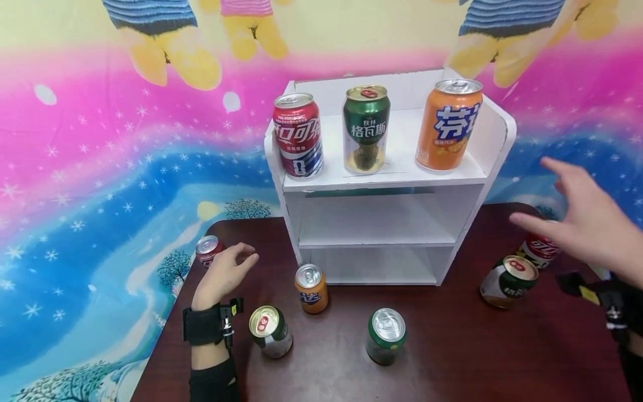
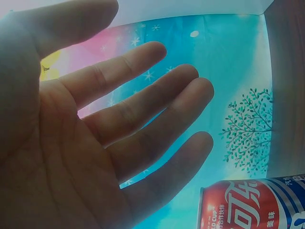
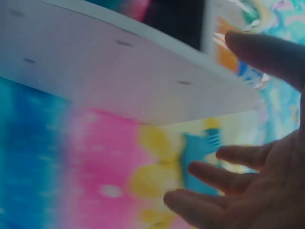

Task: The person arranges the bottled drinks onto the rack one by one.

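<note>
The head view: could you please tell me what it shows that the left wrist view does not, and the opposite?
Only the head view shows the right hand and, on the top level of the white shelf, an upper red can, a green can and an orange can.

Only the left wrist view shows the palm side of the left hand, its fingers spread apart.

Both show that hand, the lower red can near it, the patterned backdrop and part of the brown table.
</note>
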Demonstrator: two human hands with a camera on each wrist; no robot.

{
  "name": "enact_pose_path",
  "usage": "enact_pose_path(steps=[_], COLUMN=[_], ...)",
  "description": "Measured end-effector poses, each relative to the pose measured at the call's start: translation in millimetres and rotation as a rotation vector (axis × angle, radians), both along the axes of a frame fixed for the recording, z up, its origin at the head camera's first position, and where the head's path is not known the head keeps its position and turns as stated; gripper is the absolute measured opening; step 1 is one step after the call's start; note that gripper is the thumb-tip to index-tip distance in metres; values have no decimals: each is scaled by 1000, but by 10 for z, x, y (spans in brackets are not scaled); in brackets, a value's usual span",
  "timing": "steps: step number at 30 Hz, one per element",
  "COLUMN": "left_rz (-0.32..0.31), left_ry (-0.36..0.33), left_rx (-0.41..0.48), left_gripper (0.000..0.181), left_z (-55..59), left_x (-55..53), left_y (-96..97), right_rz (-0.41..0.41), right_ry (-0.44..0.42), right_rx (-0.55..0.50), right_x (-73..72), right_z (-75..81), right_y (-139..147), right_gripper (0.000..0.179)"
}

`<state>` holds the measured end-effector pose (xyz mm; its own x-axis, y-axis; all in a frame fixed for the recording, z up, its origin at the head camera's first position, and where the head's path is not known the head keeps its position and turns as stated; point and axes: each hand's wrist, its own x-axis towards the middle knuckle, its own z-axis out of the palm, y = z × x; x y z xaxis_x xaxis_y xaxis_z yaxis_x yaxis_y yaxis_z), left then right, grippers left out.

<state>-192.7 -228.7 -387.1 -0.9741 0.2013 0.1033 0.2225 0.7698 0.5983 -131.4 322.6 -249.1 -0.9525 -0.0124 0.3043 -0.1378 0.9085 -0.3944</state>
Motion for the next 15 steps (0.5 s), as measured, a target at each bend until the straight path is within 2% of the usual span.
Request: enact_pose_path(steps=[3,6,8,13,15], left_rz=[-1,-14,-26,-22,-16], left_ry=[-1,-4,-1,9,9], left_rx=[6,15,17,10,10], left_gripper=[36,36,36,36,36], left_z=[-11,-19,-19,-20,-24], left_x=[-6,-18,-29,-33,-26], left_y=[2,19,29,32,30], right_rz=[-42,-122,-134,-102,-127], right_ry=[-42,-79,-82,-26,-17], right_rx=[-59,-96,-128,-184,-191], right_x=[10,19,31,30,21], right_z=[-365,-718,-925,-1338,-1458], right_y=[134,253,324,421,430], right_gripper=[100,99,96,82,79])
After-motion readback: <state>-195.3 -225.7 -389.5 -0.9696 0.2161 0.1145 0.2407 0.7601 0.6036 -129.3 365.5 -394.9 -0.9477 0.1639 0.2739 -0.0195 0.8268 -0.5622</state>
